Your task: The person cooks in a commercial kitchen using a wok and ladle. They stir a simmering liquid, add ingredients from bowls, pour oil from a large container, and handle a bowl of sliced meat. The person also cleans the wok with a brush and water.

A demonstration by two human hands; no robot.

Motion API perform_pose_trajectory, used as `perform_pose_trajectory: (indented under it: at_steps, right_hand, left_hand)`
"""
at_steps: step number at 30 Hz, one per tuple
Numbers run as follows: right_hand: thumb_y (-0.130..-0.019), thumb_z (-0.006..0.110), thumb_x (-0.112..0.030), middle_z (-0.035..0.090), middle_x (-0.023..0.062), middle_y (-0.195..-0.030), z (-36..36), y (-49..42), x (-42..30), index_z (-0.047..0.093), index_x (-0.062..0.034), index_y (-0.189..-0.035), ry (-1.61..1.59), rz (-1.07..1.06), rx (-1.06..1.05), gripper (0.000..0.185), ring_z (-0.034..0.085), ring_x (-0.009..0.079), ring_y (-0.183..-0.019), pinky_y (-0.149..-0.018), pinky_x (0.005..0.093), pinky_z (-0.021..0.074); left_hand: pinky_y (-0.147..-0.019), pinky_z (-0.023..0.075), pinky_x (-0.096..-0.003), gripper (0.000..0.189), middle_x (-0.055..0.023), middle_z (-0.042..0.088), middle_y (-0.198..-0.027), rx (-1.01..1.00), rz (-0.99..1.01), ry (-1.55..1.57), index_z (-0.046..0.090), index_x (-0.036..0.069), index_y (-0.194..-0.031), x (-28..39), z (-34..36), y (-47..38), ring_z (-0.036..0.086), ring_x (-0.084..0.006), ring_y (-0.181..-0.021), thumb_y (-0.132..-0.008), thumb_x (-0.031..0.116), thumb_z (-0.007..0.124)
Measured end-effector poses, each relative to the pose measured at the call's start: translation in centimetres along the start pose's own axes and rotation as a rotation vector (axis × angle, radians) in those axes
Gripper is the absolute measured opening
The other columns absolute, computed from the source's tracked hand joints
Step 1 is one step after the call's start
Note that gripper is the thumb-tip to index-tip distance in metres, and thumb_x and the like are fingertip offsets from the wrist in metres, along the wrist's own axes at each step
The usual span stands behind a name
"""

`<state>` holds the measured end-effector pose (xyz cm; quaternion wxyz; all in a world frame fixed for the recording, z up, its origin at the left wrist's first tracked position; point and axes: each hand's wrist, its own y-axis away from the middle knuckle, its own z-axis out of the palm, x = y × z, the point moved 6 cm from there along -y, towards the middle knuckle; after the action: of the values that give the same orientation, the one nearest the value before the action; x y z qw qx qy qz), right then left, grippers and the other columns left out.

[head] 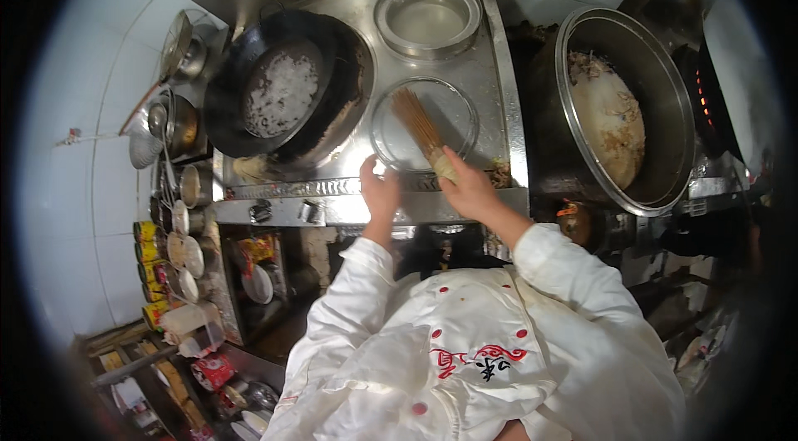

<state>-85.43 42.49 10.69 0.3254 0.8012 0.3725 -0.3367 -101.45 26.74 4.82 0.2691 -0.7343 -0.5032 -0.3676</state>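
Observation:
My right hand (469, 190) is closed around the pale bound handle of a bamboo wok brush (416, 121), whose bristles point up and left over a round metal lid or basin (393, 145) set in the steel range top. Just left of the handle, my left hand (379, 190) is raised near the range's front edge with fingers apart and holds nothing. A black wok (227, 92) with bubbling, foamy liquid (283, 92) sits tilted at the left burner. Behind the round lid or basin is a round steel pot (429, 20) of cloudy liquid.
A large stockpot (667, 104) of pale broth stands at the right, beyond the range's raised edge. Strainers, ladles and a metal pot (182, 123) are at the left. Nearer me on that side are seasoning bowls (192, 256) and yellow cans (149, 254). Control knobs (260, 211) line the range front.

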Motion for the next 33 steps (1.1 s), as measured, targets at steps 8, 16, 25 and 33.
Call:
perform_pose_trajectory:
  at_steps: [8, 16, 25, 33]
  right_hand:
    - [-0.086, 0.062, -0.020, 0.055, 0.0270, -0.123, 6.4, 4.4, 3.1, 0.040, 0.0028, -0.139, 0.042, -0.054, 0.243, 0.062, 0.057, 0.0415, -0.110, -0.094, 0.0474, 0.0468]
    - [-0.087, 0.062, -0.013, 0.060, 0.0179, -0.118, 4.6, 23.7, 10.7, 0.052, -0.0031, -0.130, -0.187, 0.385, 0.527, 0.045, 0.066, 0.0312, -0.090, -0.080, 0.0399, 0.0526]
    - [-0.085, 0.063, -0.008, 0.068, 0.0178, -0.107, 11.4, 41.3, 15.8, 0.058, -0.0001, -0.121, -0.438, 0.901, 0.917, 0.038, 0.067, 0.0283, -0.083, -0.075, 0.0378, 0.0534]
    - [-0.084, 0.062, -0.010, 0.067, 0.0210, -0.109, 11.2, 45.8, 17.2, 0.060, 0.0021, -0.118, -0.340, 0.807, 1.001, 0.036, 0.067, 0.0349, -0.091, -0.080, 0.0383, 0.0536]
  left_hand:
    - [-0.083, 0.0521, -0.0332, 0.030, -0.0148, 0.063, -0.115, -0.534, 0.324, 0.284, 0.062, 0.000, -0.115, 9.0, 5.2, 1.1, 0.064, -0.0242, -0.099, -0.085, 0.002, 0.055]
    - [-0.095, 0.0459, -0.0462, 0.038, -0.0200, 0.063, -0.117, -0.811, 0.610, -0.182, 0.064, 0.004, -0.117, 9.3, 24.3, 4.0, 0.060, -0.0389, -0.106, -0.084, 0.020, 0.059]
    - [-0.081, 0.0492, -0.0489, 0.019, -0.0202, 0.069, -0.095, -0.776, 0.738, -0.163, 0.071, 0.004, -0.086, 7.5, 23.1, 6.5, 0.064, -0.0399, -0.090, -0.079, 0.015, 0.057]
    - [-0.087, 0.0480, -0.0492, 0.031, -0.0265, 0.068, -0.097, -0.696, 0.508, -0.421, 0.066, -0.002, -0.096, 3.4, 23.1, 5.9, 0.063, -0.0437, -0.096, -0.088, 0.024, 0.052]
